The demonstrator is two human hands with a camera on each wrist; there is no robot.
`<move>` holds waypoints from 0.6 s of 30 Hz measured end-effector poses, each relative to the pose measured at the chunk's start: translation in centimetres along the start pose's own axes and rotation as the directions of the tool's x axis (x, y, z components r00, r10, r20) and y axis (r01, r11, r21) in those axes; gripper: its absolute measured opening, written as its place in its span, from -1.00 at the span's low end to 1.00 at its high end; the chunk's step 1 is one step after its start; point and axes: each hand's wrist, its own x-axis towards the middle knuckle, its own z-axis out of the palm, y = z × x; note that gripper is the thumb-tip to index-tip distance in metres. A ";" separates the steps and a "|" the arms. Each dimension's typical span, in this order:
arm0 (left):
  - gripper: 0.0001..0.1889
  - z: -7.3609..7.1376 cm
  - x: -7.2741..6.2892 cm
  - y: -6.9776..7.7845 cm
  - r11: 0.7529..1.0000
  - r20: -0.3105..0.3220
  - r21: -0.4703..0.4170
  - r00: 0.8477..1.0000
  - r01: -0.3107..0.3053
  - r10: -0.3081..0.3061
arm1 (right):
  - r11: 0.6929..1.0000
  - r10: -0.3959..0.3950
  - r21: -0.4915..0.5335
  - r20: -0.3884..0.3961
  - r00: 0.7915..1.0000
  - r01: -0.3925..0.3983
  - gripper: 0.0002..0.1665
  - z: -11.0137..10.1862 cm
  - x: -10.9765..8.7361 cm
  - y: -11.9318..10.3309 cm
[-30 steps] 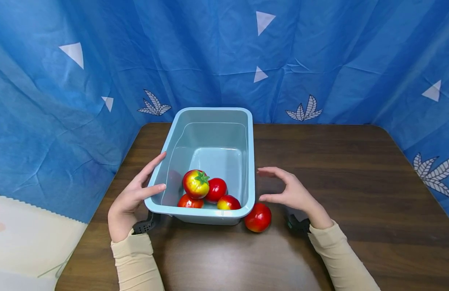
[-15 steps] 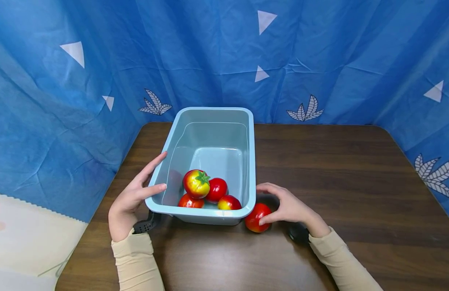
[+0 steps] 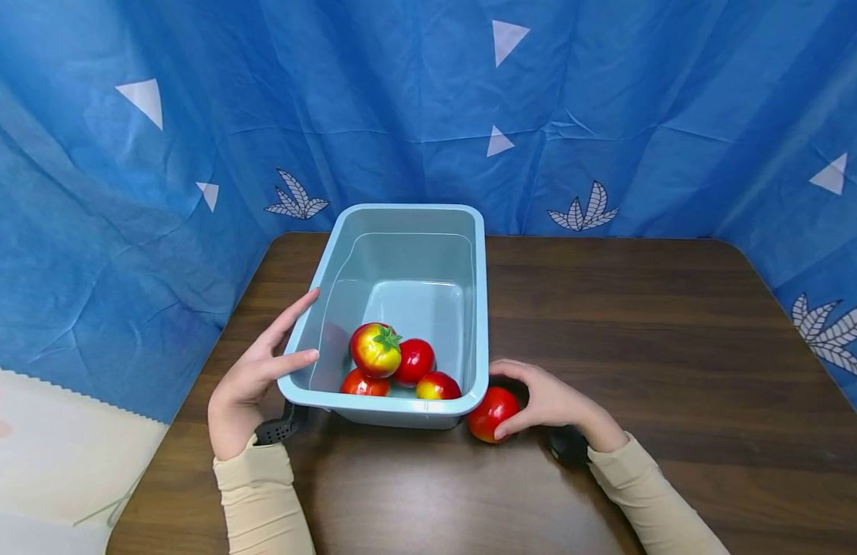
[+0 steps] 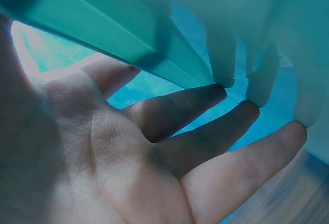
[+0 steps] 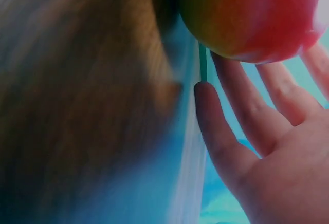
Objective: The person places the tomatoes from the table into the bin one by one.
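A light blue plastic bin (image 3: 401, 401) stands on the table, with several shiny red and yellow fruits inside at the near end. One, a tomato (image 3: 375, 351) with a green leafy top, rests above the others. My left hand (image 3: 244, 381) is at the bin's left side, thumb over the rim. In the left wrist view, straight fingers (image 4: 180, 116) touch the outer wall. My right hand (image 3: 549, 397) holds a round red fruit (image 3: 492, 412) beside the near right corner, thumb on the near side. Its other fingers are mostly hidden behind the fruit in the head view.
The dark wooden table (image 3: 643, 324) extends to the right of the bin and in front of it. Behind and to the sides hangs a blue curtain (image 3: 415, 100). A pale cloth (image 3: 54, 455) shows at the lower left.
My right hand has come down and toward me, from above the red fruit to around it, with the thumb now against it. The left hand and the bin have stayed put.
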 end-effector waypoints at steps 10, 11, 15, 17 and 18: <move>-0.20 -0.1 0.0 -0.1 1.000 -0.015 -0.003 1.000 0.022 -0.022 | 0.999 0.034 0.030 0.032 0.999 -0.035 -0.26 0.1 0.1 -0.4; -0.20 -0.1 0.1 -0.1 1.000 -0.014 -0.002 1.000 0.021 -0.021 | 0.999 0.033 0.029 0.032 0.999 -0.034 -0.27 0.1 0.1 -0.4; -0.20 -0.1 0.1 -0.1 1.000 -0.013 -0.001 1.000 0.018 -0.018 | 0.999 0.029 0.040 0.032 0.999 -0.031 -0.28 0.1 0.1 -0.5; -0.19 -0.1 0.0 -0.1 1.000 -0.012 0.002 1.000 0.015 -0.015 | 0.998 0.033 0.044 0.028 0.999 -0.034 -0.28 0.1 0.0 -0.7; -0.19 0.0 0.0 -0.1 1.000 -0.012 0.003 1.000 0.014 -0.014 | 0.998 0.033 0.047 0.025 0.999 -0.034 -0.28 0.0 0.0 -0.8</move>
